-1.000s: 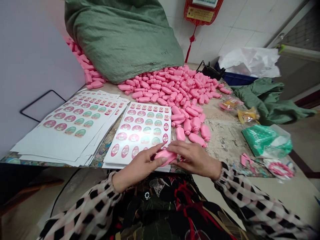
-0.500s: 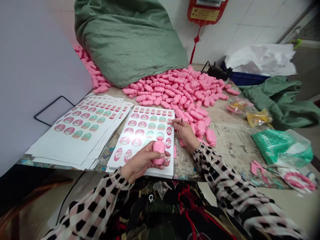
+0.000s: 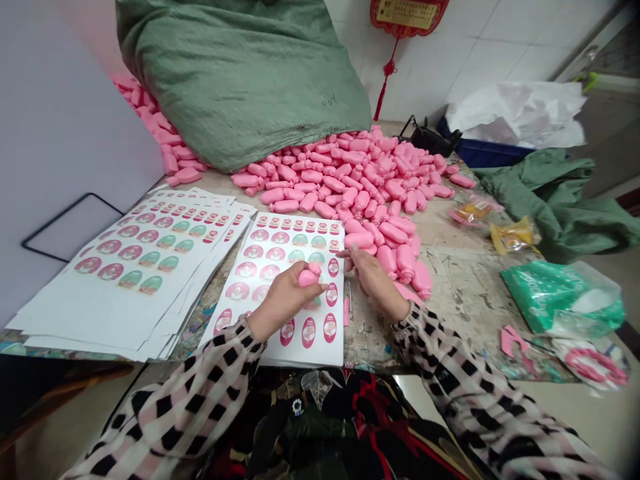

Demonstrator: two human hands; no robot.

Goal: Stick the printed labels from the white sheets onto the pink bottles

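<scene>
My left hand [image 3: 284, 300] is closed around a small pink plastic bottle [image 3: 309, 277], its neck pointing up and to the right. Most of that bottle is hidden behind the fingers. Under it lies a sheet of stickers [image 3: 280, 270], printed with pink and green rounded labels and red-and-white ones. At the sheet's right edge, beside the column of oval stickers [image 3: 331, 294], my right hand [image 3: 373, 277] has its fingers drawn together. Whatever its fingertips hold, if anything, is too small to make out.
A heap of pink bottles [image 3: 350, 177] spills from a green sack [image 3: 240, 80] at the back. Left lies a stack of sticker sheets [image 3: 125, 293]. On the right are a green plastic packet [image 3: 560, 297], small yellow packages [image 3: 514, 235], green cloth [image 3: 555, 197] and a blue tray [image 3: 483, 155].
My left hand has turned the bottle from upright to tilted and raised it slightly up the sheet. The right hand stays by the sheet's edge, slightly lower. The view has shifted a little.
</scene>
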